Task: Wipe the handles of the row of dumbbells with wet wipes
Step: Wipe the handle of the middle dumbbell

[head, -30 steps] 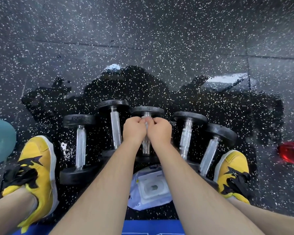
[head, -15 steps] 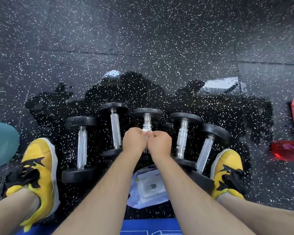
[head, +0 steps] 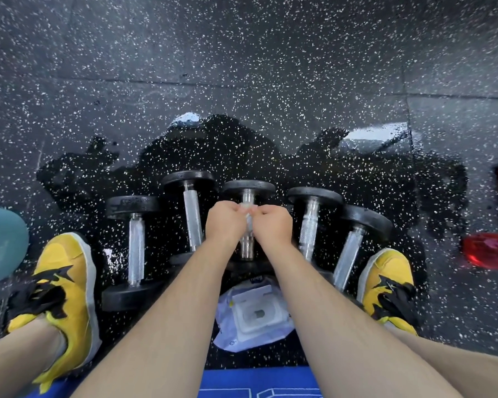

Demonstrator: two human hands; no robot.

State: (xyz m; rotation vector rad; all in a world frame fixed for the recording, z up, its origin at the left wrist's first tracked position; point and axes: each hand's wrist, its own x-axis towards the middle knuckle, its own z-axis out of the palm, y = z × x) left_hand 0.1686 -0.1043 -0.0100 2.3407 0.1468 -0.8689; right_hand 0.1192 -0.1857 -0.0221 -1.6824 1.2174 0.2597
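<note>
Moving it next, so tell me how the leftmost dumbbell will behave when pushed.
The leftmost dumbbell likely feels heavy for its size, given its thick black end weights. Those round ends suggest it could roll sideways. Its knurled handle probably resists slipping.

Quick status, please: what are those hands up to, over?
Left hand and right hand both pinch the wet wipe. Wipe against middle dumbbell handle. Wipes pack lies nearer the person, not blocking.

One head-worn wide-angle view looks steeply down, seemingly from close, onto the dumbbells [head: 193, 219].
</note>
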